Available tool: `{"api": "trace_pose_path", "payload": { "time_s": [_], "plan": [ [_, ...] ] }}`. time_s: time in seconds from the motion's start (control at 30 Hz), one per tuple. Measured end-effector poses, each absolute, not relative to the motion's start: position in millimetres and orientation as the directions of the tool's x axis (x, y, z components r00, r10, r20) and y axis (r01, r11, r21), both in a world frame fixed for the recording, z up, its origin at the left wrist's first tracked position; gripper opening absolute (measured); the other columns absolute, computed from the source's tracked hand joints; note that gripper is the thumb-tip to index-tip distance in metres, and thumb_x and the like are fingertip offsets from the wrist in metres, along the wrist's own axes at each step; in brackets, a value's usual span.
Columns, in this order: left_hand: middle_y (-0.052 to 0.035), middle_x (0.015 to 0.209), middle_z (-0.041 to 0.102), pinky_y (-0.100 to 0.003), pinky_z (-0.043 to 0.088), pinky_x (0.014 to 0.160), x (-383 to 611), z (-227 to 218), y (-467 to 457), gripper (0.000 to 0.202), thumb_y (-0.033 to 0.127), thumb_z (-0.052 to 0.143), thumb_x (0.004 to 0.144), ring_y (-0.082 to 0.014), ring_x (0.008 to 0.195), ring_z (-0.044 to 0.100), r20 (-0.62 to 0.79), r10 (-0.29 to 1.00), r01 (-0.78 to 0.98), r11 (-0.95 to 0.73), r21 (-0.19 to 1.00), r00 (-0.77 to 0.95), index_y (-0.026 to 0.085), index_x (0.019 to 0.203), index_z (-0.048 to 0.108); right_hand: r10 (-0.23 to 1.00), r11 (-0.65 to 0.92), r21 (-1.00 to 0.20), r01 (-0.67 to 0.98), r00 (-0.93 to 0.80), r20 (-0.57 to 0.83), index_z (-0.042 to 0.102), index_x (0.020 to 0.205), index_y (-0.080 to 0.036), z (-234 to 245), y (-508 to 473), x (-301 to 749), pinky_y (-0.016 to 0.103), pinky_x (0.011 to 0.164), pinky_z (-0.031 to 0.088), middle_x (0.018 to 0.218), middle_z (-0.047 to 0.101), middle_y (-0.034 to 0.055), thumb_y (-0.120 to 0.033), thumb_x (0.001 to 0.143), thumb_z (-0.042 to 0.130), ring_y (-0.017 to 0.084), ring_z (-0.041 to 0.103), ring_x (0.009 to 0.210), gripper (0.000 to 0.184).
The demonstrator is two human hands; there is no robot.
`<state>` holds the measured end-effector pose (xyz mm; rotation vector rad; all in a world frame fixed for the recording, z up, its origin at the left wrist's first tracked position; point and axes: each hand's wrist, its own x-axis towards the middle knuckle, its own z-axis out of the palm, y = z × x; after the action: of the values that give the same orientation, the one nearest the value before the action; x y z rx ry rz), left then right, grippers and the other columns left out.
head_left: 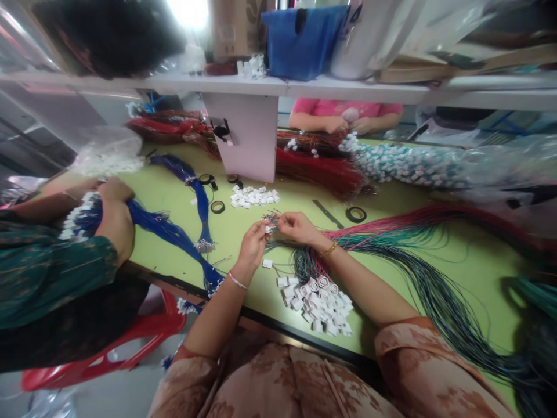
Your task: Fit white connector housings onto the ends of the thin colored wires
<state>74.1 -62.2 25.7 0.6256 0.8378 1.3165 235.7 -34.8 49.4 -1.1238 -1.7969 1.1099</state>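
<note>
Between the fingertips of my left hand (253,242) is a small white connector housing (268,230). My right hand (300,227) is closed in a pinch just beside it, at the ends of thin wires; the exact wire in its fingers is too small to make out clearly. Wire ends with metal tips (272,216) show around the fingertips. Under my right forearm lies a bundle of pink, green and black wires (374,239). Nearer to me is a pile of white connectors (319,305) on wires, with one single white connector (267,263) to its left.
Loose white connectors (255,196), tape rolls (355,214) and a dark flat blade-like strip (327,213) lie on the green table (174,255). At left a co-worker's hands (114,200) handle blue wires (163,229). A shelf (243,86) spans the back; another person (346,116) sits beyond.
</note>
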Motion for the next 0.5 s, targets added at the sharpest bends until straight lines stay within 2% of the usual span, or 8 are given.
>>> {"api": "trace_pose_path", "payload": {
  "time_s": [0.27, 0.37, 0.5],
  "plan": [
    [-0.0046, 0.084, 0.067, -0.022, 0.043, 0.064, 75.5, 22.5, -61.7, 0.020, 0.026, 0.076, 0.072, -0.0085, 0.068, 0.055, -0.146, 0.989, -0.533, 0.123, 0.837, -0.001, 0.014, 0.084, 0.067, 0.929, 0.227, -0.941, 0.253, -0.345, 0.131, 0.055, 0.066, -0.015, 41.4, -35.2, 230.8, 0.020, 0.053, 0.032, 0.059, 0.051, -0.0034, -0.025, 0.067, 0.052, 0.008, 0.040, 0.055, 0.011],
    [-0.0016, 0.074, 0.065, -0.021, 0.041, 0.060, 77.3, 18.4, -61.8, 0.023, 0.029, 0.079, 0.067, -0.0072, 0.062, 0.052, -0.126, 0.992, -0.475, 0.099, 0.874, -0.025, 0.015, 0.081, 0.068, 0.933, 0.240, -0.934, 0.266, -0.329, 0.146, 0.055, 0.066, -0.015, 35.8, -38.0, 226.8, 0.020, 0.053, 0.033, 0.061, 0.054, -0.0024, -0.027, 0.070, 0.055, 0.008, 0.042, 0.055, 0.013],
    [0.0002, 0.065, 0.061, -0.021, 0.039, 0.057, 77.0, 15.5, -61.5, 0.025, 0.033, 0.079, 0.065, -0.0077, 0.058, 0.049, -0.133, 0.991, -0.389, 0.113, 0.914, -0.025, 0.016, 0.080, 0.070, 0.914, 0.333, -0.877, 0.345, -0.348, 0.210, 0.056, 0.067, -0.015, 33.7, -40.6, 226.7, 0.021, 0.056, 0.034, 0.061, 0.054, -0.0022, -0.030, 0.075, 0.056, 0.009, 0.044, 0.057, 0.017]
  ]
}}
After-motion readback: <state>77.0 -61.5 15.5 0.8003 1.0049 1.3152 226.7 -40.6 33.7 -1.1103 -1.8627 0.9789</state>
